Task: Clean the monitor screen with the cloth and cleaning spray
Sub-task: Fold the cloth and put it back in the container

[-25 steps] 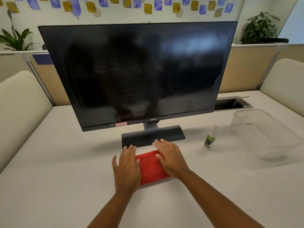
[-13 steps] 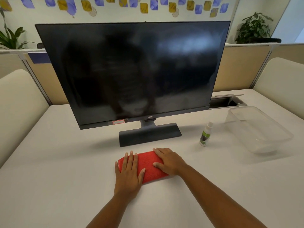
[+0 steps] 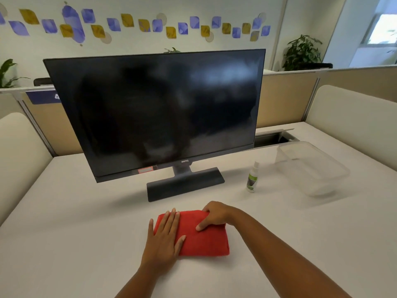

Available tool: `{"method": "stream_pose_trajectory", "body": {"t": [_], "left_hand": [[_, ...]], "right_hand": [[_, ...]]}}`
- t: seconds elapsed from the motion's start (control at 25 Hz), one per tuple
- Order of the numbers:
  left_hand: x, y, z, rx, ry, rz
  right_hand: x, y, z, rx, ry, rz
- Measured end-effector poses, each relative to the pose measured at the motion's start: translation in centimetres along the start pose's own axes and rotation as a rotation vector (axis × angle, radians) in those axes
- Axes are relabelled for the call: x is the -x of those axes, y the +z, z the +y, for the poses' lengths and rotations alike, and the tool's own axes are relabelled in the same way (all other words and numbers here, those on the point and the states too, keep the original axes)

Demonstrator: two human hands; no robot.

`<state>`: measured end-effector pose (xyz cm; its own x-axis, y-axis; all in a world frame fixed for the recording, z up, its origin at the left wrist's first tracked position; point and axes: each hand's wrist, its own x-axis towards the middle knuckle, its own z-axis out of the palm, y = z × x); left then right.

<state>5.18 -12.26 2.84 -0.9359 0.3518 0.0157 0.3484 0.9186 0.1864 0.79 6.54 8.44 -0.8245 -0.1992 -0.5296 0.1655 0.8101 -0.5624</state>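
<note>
A black monitor (image 3: 163, 110) stands on its dark base on the white table, its screen smeared and off. A folded red cloth (image 3: 204, 239) lies on the table in front of the base. My left hand (image 3: 165, 237) rests flat on the cloth's left part, fingers spread. My right hand (image 3: 214, 216) curls over the cloth's far right corner, thumb on top and fingers at the edge. A small white spray bottle with a green label (image 3: 252, 178) stands upright to the right of the monitor base, apart from both hands.
A clear plastic tub (image 3: 311, 168) sits at the right of the table (image 3: 75, 244). Behind it is an open cable slot (image 3: 272, 138). Padded beige partitions flank the table on both sides.
The view has tilted up and pulled back. My left hand has stayed flat on the cloth while my right hand's fingers have curled over the cloth's far right corner.
</note>
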Motion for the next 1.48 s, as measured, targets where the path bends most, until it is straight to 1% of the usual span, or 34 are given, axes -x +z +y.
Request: {"method": "stream_pose_trajectory", "body": {"t": [0.08,0.2,0.36,0.44,0.56,0.64,0.72,0.8,0.88,1.0,1.08,1.2,1.32,1.48], "left_hand": [[-0.6,0.9,-0.2,0.006,-0.058,0.021],[-1.2,1.4,0.5,0.034,-0.091,0.028],[-1.1,2.2,1.3,0.046,-0.091,-0.004],[-1.2,2.2,1.4,0.060,-0.093,-0.024],[-1.3,1.7,1.4,0.038,-0.082,-0.037],[-1.2,1.5,1.6,0.050,-0.086,-0.027],[-1.2,1.6,1.7,0.088,-0.095,-0.022],[-1.7,1.4,1.9,0.154,-0.120,0.021],[-2.4,1.0,2.5,0.217,-0.145,0.127],[-4.0,0.4,4.2,0.249,-0.191,0.332],[-5.4,0.2,5.8,0.261,-0.205,0.410],[-7.5,0.4,8.3,0.254,-0.222,0.389],[-9.1,1.5,10.6,0.226,-0.261,0.292],[-11.3,2.7,13.3,0.133,-0.292,0.166]], "right_hand": [[1.1,-0.6,0.2,-0.112,0.032,0.045],[2.4,-0.4,1.1,-0.090,0.110,0.150],[3.2,0.8,2.8,-0.102,0.237,0.207],[3.3,1.2,3.1,-0.086,0.278,0.219],[3.4,1.7,2.9,-0.076,0.323,0.189],[3.5,1.6,2.7,-0.158,0.335,0.143],[3.9,0.9,2.3,-0.277,0.309,0.108],[4.6,-0.4,1.9,-0.312,0.254,0.126],[5.5,-2.3,1.6,-0.297,0.192,0.182],[7.5,-6.1,1.5,-0.273,0.081,0.270],[9.0,-9.0,1.8,-0.282,0.011,0.326],[10.8,-13.7,3.0,-0.327,-0.038,0.392],[12.0,-18.5,5.1,-0.398,-0.064,0.442],[12.4,-23.9,9.5,-0.483,-0.033,0.553]]}}
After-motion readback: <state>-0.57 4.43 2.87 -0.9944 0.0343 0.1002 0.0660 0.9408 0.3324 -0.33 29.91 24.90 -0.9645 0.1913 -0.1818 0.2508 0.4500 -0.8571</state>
